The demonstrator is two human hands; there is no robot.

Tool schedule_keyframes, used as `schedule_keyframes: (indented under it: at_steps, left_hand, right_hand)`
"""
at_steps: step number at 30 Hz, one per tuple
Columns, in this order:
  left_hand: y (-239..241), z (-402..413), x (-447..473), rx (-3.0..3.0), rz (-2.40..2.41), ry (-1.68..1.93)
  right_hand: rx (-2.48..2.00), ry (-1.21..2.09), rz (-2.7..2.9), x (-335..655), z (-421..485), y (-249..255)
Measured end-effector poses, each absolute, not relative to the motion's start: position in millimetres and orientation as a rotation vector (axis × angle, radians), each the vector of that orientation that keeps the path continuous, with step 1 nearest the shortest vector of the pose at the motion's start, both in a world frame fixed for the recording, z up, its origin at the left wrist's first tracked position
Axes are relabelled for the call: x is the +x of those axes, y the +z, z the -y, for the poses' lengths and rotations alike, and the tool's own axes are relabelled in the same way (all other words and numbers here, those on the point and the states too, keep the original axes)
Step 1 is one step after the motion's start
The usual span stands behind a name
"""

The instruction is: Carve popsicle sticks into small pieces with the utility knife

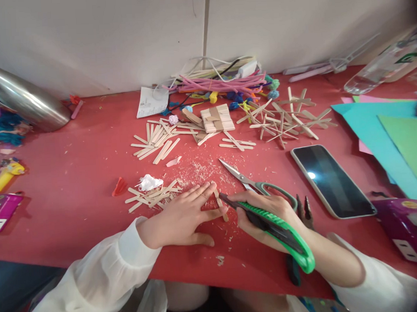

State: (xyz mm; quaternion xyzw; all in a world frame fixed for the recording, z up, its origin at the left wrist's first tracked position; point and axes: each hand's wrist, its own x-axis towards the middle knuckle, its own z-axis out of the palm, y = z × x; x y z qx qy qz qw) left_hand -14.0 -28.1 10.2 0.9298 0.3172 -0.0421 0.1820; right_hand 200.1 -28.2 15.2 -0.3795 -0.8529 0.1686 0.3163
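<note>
My right hand (pixel 268 211) is wrapped round a green and black utility knife (pixel 280 229), its blade end at a wooden craft stick (pixel 219 203). Spread flat on the table, my left hand (pixel 187 214) holds that stick down, one fingertip near its upper end and another across its lower part. Pale wood shavings (pixel 202 170) lie scattered beyond the stick. Grey-green handled scissors (pixel 243 177) lie partly behind my right hand, points toward the upper left. Beside my left hand are a small pile of craft sticks (pixel 143 197) and a crumpled white scrap (pixel 150 182).
A phone (pixel 332 181) lies right of my hands, near coloured paper (pixel 365 123) and a purple object (pixel 407 228). Farther back are a joined stick panel (pixel 223 117), loose sticks (pixel 154 138) and pink pipe cleaners (pixel 221 83). A steel flask (pixel 24 92) stands left.
</note>
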Motion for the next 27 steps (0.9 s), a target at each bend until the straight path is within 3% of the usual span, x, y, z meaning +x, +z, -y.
schedule_keyframes:
  at_steps: [15, 27]
  left_hand:
    - [12.3, 27.8, -13.6, 2.600, -0.891, -0.125]
    - [11.4, 27.2, -14.5, 2.591, -0.865, -0.052]
  right_hand:
    - [-0.987, 0.531, 2.266, 195.7, 30.1, 11.8]
    - [-1.204, 1.058, 2.056, 192.9, 16.0, 27.2]
